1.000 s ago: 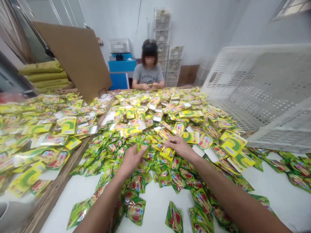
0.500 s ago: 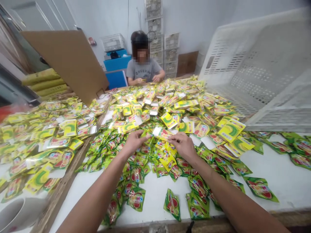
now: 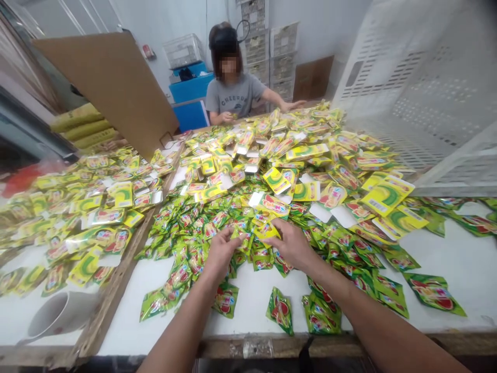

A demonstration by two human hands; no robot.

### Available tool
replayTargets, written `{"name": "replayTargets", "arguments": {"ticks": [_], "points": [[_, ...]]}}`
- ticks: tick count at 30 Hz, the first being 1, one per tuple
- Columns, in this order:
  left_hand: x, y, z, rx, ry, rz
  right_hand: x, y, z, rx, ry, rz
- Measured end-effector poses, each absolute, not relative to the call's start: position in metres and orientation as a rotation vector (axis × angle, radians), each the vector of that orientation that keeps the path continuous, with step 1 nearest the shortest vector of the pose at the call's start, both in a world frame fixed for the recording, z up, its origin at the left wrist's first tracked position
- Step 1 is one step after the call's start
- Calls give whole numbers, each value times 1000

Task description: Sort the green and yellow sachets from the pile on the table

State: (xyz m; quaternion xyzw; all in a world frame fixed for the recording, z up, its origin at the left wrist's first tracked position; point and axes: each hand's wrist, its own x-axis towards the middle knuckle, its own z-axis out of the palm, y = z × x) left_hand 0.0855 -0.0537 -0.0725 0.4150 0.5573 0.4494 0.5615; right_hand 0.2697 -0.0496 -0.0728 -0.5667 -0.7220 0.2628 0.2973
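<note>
My left hand (image 3: 222,253) pinches a small green sachet (image 3: 244,239) between thumb and fingertips. Just right of it, my right hand (image 3: 293,242) is closed on a yellow packet (image 3: 265,231), its fingers at the packet's right edge. Beyond both hands lies a yellow box with a white flap (image 3: 274,204), on top of the pile. Around and beneath my hands, many green sachets (image 3: 186,223) with red watermelon pictures are heaped on the white table (image 3: 248,305). Farther back is a mound of flat yellow boxes (image 3: 306,151), some with white flaps showing.
A wooden strip (image 3: 128,264) divides off more yellow boxes on the left, near a white cup (image 3: 58,316). A cardboard sheet (image 3: 112,88) stands behind them. At right is a tilted white plastic crate (image 3: 388,93). Across the table sits a co-worker (image 3: 236,96).
My right hand has let go of the white-flapped box and come nearer, now gripping a yellow packet. The left hand has also come closer to me. The co-worker's arm has reached out sideways.
</note>
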Motion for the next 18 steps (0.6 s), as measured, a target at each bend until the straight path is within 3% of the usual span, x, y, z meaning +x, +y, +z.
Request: {"name": "replayTargets", "arguments": {"ticks": [9, 18], "points": [[96, -55, -81, 976, 1155, 972, 275, -48, -63, -1095, -1820, 1252], [96, -58, -79, 1062, 1118, 882, 270, -47, -66, -1341, -1980, 1112]]}}
